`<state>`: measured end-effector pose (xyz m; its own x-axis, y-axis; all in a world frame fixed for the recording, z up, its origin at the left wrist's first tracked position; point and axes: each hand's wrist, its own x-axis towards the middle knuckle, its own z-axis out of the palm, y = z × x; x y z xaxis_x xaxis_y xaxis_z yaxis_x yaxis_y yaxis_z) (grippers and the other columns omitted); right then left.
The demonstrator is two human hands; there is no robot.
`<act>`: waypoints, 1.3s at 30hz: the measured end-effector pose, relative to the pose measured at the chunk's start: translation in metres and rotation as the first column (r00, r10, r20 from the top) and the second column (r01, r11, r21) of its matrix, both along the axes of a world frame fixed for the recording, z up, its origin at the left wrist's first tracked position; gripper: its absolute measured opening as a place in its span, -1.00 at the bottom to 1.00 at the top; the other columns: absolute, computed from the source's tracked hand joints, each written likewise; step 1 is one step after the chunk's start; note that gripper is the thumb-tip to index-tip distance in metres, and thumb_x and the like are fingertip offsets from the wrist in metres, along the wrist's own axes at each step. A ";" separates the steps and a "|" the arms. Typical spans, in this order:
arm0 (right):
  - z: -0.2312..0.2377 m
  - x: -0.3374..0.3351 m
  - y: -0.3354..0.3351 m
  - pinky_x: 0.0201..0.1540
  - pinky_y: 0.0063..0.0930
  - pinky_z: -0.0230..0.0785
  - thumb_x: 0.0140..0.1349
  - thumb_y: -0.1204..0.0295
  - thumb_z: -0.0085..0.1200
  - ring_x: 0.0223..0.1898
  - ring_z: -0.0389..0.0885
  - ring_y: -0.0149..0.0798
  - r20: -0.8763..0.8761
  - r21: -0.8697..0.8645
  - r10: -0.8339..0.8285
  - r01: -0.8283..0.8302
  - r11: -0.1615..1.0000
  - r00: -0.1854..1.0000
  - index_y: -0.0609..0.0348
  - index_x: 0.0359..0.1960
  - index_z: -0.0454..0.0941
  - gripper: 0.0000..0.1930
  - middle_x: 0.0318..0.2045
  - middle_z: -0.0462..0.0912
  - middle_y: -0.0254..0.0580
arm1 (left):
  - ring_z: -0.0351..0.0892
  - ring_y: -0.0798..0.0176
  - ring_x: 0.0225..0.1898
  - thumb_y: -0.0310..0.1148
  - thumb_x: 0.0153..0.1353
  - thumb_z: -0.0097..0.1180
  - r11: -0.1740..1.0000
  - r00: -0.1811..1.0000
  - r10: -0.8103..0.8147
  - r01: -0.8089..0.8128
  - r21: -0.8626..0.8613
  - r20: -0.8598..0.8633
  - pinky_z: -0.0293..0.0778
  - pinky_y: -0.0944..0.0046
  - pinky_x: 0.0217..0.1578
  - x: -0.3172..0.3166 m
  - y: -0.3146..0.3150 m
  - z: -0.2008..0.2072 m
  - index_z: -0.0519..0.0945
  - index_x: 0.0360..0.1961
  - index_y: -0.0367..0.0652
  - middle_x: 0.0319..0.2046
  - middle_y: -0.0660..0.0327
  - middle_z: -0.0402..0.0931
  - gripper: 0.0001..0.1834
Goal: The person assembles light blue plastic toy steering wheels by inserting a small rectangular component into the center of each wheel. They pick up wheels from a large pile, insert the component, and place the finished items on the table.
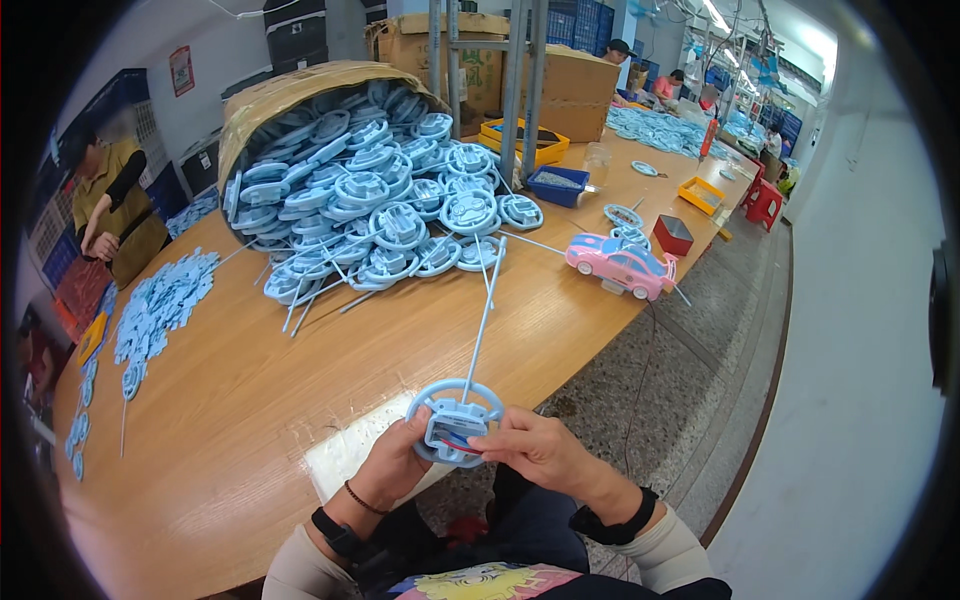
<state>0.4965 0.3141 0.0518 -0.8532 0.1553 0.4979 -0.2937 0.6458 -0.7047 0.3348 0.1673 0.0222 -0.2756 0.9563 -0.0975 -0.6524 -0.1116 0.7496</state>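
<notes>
The left hand (392, 462) cups the lower left rim of a pale blue plastic steering-wheel part (455, 420), fingers curled around it. The right hand (540, 452) pinches a small red and white piece (458, 441) at the wheel's hub with thumb and forefinger. The part sits in the air just off the near edge of the desk (230, 400), over the person's lap, and a long thin blue rod (484, 310) runs up from it toward the heap.

The pinch on the small piece looks slight; it could likely slip out and fall to the floor between the knees. The long rod reaches toward the pile, so a turn of the wheel might sweep it into loose parts and drag them off the edge. A pink toy car (621, 264) stands near the desk's right edge and could roll off if knocked.

To the far left a person in a mustard top (112, 205) works beside flat blue pieces (165, 300) spread on the wood. In the middle, a tipped cardboard drum (300, 90) spills a heap of blue wheel parts (385, 210). Right of it stand metal posts (520, 90), a blue tray (558, 185), yellow trays (700, 193) and a red box (672, 235). The desk is long, curved, light wood; the floor (650, 380) is speckled stone, with a white wall to the right and more workers far back.
</notes>
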 end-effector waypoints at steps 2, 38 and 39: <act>-0.001 -0.006 -0.002 -0.48 -0.44 0.30 0.03 0.52 0.17 -0.52 0.45 -0.24 -0.005 -0.007 0.000 0.000 1.000 1.000 -0.02 -0.16 0.59 -0.71 -0.52 0.39 -0.25 | 0.47 0.30 -0.09 -0.07 0.32 -0.20 0.998 0.998 0.012 -0.016 -0.057 -0.063 0.36 0.28 -0.01 -0.004 -0.003 -0.001 0.41 -0.02 -0.26 -0.12 0.17 0.50 -0.54; -0.018 0.007 0.065 -0.39 -0.49 0.42 0.08 0.61 0.05 -0.43 0.59 -0.14 -0.123 0.021 -0.350 0.355 0.935 0.929 0.08 -0.10 0.56 -0.68 -0.38 0.58 -0.08 | 0.56 0.15 -0.27 -0.28 0.23 -0.01 0.916 0.049 0.109 -0.393 0.081 -0.993 0.47 0.29 -0.24 -0.134 0.175 0.050 0.47 -0.22 -0.18 -0.41 0.15 0.49 -0.79; -0.012 0.003 0.064 -0.39 -0.48 0.43 0.06 0.62 0.04 -0.42 0.59 -0.14 -0.088 0.039 -0.336 0.340 0.940 0.938 0.07 -0.11 0.56 -0.67 -0.38 0.58 -0.10 | 0.55 0.21 -0.27 -0.26 0.25 -0.04 0.941 0.275 0.079 -0.338 -0.019 -0.958 0.48 0.30 -0.26 -0.122 0.154 0.048 0.47 -0.22 -0.19 -0.41 0.19 0.49 -0.78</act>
<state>0.4994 0.3783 0.0403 -0.7125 0.3990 0.5771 -0.1049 0.7527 -0.6500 0.2126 0.3213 0.0701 -0.4867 0.8459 0.2180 0.5330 0.0898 0.8413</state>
